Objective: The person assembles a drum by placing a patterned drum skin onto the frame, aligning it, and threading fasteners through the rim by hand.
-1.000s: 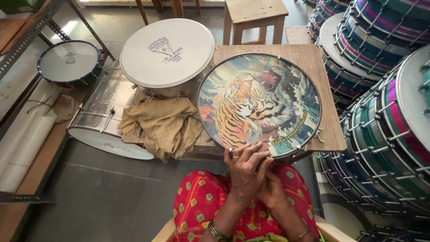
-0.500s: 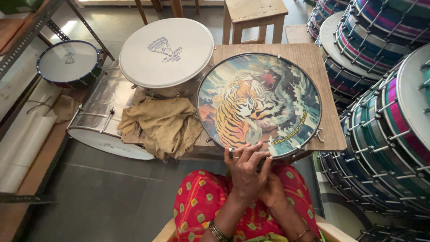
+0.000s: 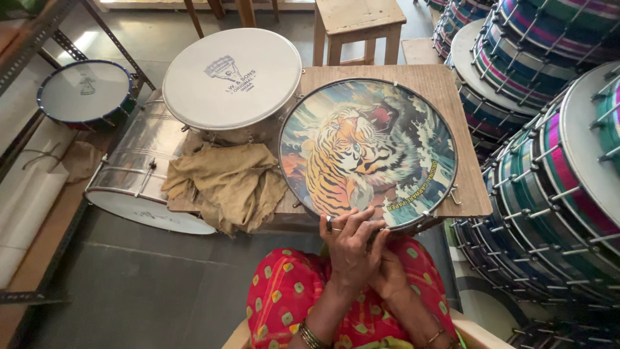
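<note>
A wooden table [image 3: 460, 139] carried a tiger-painted drum [image 3: 368, 152], a crumpled tan cloth [image 3: 226, 184] and a white-topped drum [image 3: 231, 81].

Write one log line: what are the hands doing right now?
left hand: on tiger drum near rim | right hand: under left hand, at rim | drum: on wooden table

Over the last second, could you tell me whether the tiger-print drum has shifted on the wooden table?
No. The tiger-print drum sits as before: its far rim near the wooden table back edge, beside the white drum, with both hands at its near rim.
</note>
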